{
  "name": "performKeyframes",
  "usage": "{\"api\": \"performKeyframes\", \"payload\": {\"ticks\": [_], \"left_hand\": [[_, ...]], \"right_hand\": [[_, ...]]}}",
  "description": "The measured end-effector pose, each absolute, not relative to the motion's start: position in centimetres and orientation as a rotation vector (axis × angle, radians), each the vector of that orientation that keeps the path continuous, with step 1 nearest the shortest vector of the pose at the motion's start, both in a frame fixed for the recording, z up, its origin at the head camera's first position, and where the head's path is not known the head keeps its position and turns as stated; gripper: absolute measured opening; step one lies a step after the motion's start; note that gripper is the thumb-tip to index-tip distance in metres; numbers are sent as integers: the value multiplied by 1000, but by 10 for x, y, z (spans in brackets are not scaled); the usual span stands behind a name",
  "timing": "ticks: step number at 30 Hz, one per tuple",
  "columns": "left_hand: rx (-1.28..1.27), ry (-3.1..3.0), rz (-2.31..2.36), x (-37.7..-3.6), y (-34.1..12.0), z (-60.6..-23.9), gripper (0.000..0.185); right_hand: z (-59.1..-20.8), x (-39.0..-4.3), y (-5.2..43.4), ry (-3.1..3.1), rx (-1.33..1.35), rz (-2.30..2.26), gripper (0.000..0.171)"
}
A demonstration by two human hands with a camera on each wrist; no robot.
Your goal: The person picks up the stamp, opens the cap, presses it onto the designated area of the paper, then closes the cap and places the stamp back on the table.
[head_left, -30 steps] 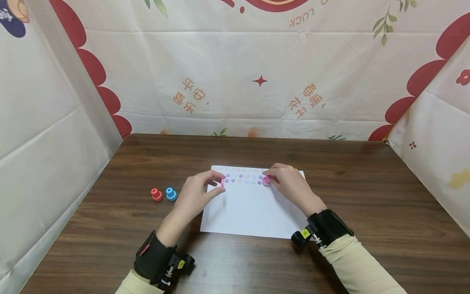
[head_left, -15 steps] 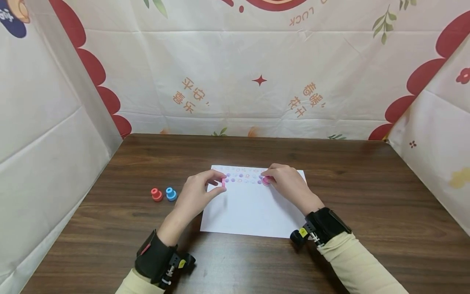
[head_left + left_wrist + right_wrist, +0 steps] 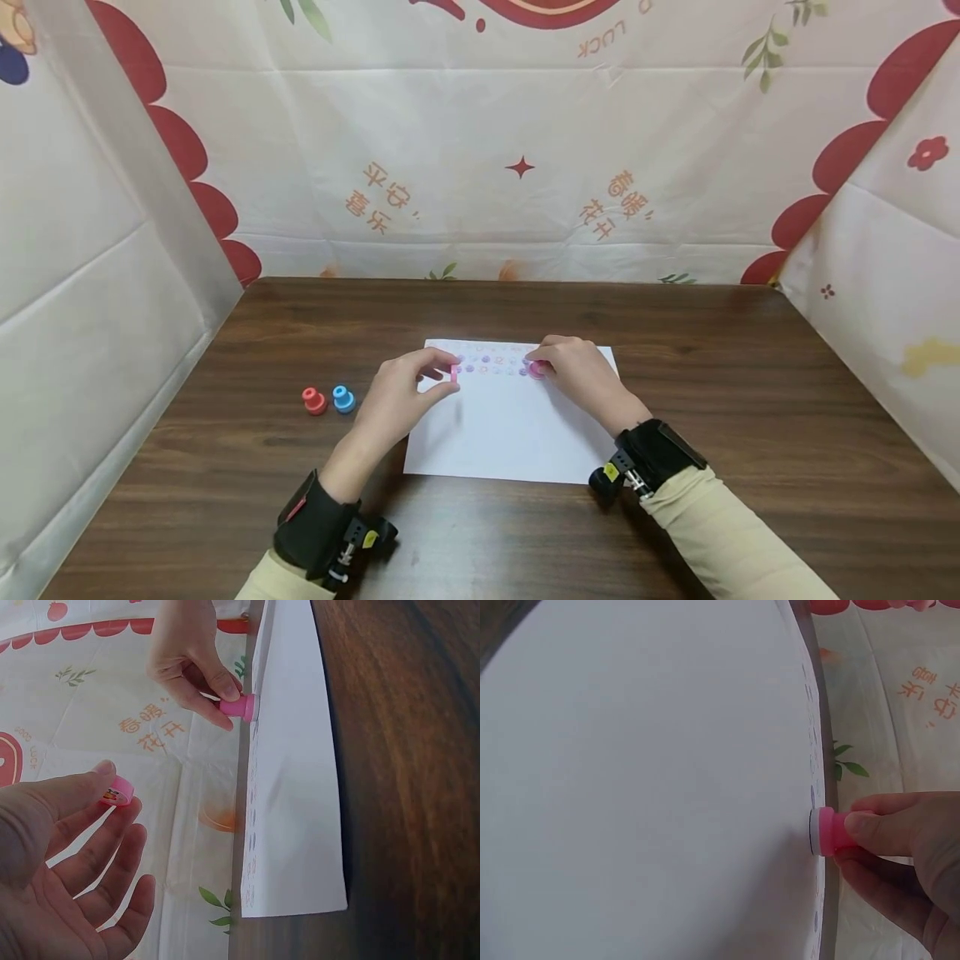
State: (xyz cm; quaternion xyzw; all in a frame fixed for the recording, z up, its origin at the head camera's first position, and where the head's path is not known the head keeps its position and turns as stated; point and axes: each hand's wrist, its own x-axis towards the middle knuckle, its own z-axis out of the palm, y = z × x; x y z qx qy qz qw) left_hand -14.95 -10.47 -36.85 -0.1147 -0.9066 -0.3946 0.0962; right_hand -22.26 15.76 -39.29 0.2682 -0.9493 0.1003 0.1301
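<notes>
Pink stamp (image 3: pixel 826 832) pinched by right hand (image 3: pixel 577 372), on paper (image 3: pixel 510 433)

Pink stamp (image 3: pixel 537 370), white paper (image 3: pixel 510 433), red (image 3: pixel 313 401) and blue stamps (image 3: pixel 343 399)

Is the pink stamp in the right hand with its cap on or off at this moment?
Off. The right hand presses the pink stamp on the paper, while the left hand pinches the pink cap apart.
</notes>
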Motion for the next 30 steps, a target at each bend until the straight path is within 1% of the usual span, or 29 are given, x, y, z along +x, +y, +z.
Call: {"api": "performKeyframes", "payload": {"ticks": [11, 30], "left_hand": [[-315, -2706, -1170, -149, -104, -370, 31], [-353, -2682, -1178, -148, -100, -371, 31]], "right_hand": [[-393, -223, 155, -2752, 798, 271, 22], [-391, -222, 155, -2773, 775, 232, 22]]}}
